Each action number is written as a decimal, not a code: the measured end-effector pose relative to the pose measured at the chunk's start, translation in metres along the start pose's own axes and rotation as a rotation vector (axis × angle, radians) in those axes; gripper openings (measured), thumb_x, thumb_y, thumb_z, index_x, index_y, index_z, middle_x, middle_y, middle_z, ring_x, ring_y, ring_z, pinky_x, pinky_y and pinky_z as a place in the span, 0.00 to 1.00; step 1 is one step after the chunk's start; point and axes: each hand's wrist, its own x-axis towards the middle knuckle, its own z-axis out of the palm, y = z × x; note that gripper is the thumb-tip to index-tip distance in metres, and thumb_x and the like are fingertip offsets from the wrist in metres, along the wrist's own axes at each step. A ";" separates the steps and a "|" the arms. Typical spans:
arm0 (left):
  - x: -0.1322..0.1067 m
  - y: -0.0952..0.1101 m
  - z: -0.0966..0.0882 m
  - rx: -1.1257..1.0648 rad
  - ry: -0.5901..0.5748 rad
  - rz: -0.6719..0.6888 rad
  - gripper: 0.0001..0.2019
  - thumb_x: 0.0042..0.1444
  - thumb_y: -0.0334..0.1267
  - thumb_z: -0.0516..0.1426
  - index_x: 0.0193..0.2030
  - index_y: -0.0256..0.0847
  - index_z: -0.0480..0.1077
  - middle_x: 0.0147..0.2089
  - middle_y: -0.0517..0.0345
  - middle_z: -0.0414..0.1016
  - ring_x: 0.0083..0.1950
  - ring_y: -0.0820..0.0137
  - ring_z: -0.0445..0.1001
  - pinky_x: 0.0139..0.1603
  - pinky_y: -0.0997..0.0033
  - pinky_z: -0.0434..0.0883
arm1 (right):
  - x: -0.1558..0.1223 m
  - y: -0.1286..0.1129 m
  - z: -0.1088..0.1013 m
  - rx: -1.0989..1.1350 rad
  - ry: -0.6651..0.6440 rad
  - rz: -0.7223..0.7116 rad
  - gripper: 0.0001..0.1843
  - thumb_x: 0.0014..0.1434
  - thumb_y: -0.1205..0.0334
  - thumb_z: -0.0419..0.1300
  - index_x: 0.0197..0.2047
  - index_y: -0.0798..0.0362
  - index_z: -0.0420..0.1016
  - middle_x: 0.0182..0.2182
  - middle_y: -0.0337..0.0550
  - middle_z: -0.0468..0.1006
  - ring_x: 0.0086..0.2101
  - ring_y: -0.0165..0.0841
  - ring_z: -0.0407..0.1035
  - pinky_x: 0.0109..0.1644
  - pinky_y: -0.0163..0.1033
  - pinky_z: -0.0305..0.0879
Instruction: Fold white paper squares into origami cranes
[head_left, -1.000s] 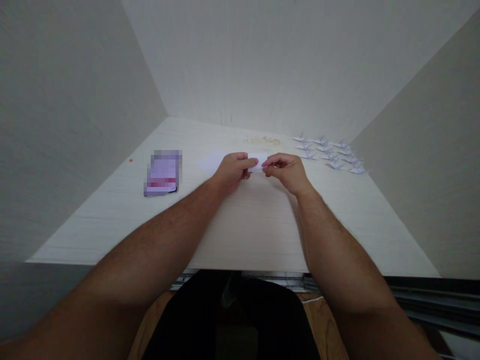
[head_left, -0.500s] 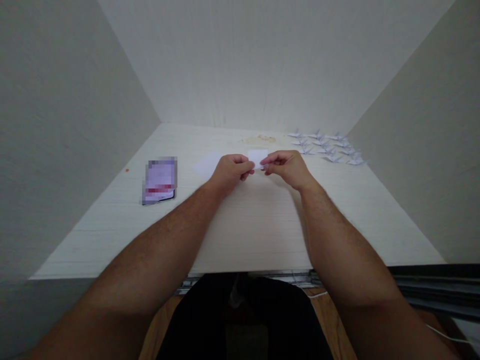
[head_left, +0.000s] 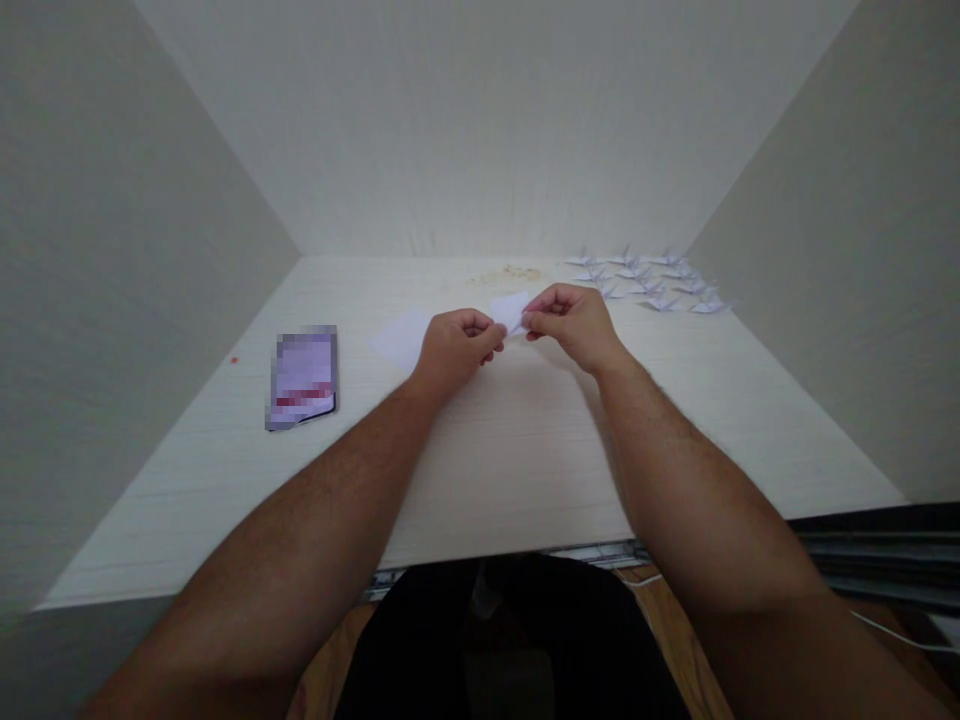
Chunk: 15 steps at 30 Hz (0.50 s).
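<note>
A small folded piece of white paper [head_left: 510, 311] is held between my two hands, just above the table. My left hand [head_left: 463, 345] pinches its lower left corner between thumb and fingers. On the other side, my right hand [head_left: 568, 322] grips its right edge, thumb on the near face. The paper is tilted, and the fingers cover part of its lower edge, so its exact folds do not show. Behind my left hand lie flat white paper sheets [head_left: 397, 335], partly hidden by the wrist.
Several folded white paper cranes [head_left: 637, 280] stand in rows at the back right of the white table [head_left: 517, 450]. A blurred-out phone [head_left: 304, 380] lies at the left, with a small orange speck [head_left: 234, 360] beyond it. Walls enclose three sides.
The paper has turned from nearly square-on to a slant, its right side higher. My right hand has rolled over it slightly. The whole view has shifted a little with my head.
</note>
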 end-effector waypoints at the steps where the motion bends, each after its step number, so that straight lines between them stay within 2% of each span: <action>1: 0.000 0.000 0.000 0.021 0.001 0.008 0.11 0.51 0.42 0.63 0.26 0.37 0.73 0.22 0.58 0.74 0.22 0.77 0.66 0.24 0.77 0.62 | 0.000 0.001 0.000 0.000 0.009 -0.002 0.12 0.43 0.60 0.73 0.28 0.54 0.75 0.23 0.37 0.77 0.24 0.28 0.72 0.29 0.35 0.72; 8: -0.002 0.002 0.001 0.109 -0.025 0.028 0.07 0.51 0.38 0.60 0.26 0.37 0.73 0.20 0.61 0.72 0.21 0.77 0.65 0.23 0.77 0.61 | 0.002 0.002 0.001 -0.039 0.033 -0.004 0.13 0.44 0.58 0.73 0.27 0.54 0.73 0.22 0.37 0.76 0.24 0.27 0.71 0.28 0.34 0.72; 15: -0.001 0.000 -0.004 0.008 -0.097 -0.050 0.07 0.48 0.37 0.59 0.25 0.37 0.74 0.20 0.60 0.72 0.21 0.76 0.66 0.24 0.75 0.61 | 0.001 -0.001 -0.002 -0.010 -0.013 -0.002 0.16 0.44 0.57 0.74 0.28 0.54 0.72 0.24 0.36 0.77 0.24 0.28 0.72 0.29 0.35 0.74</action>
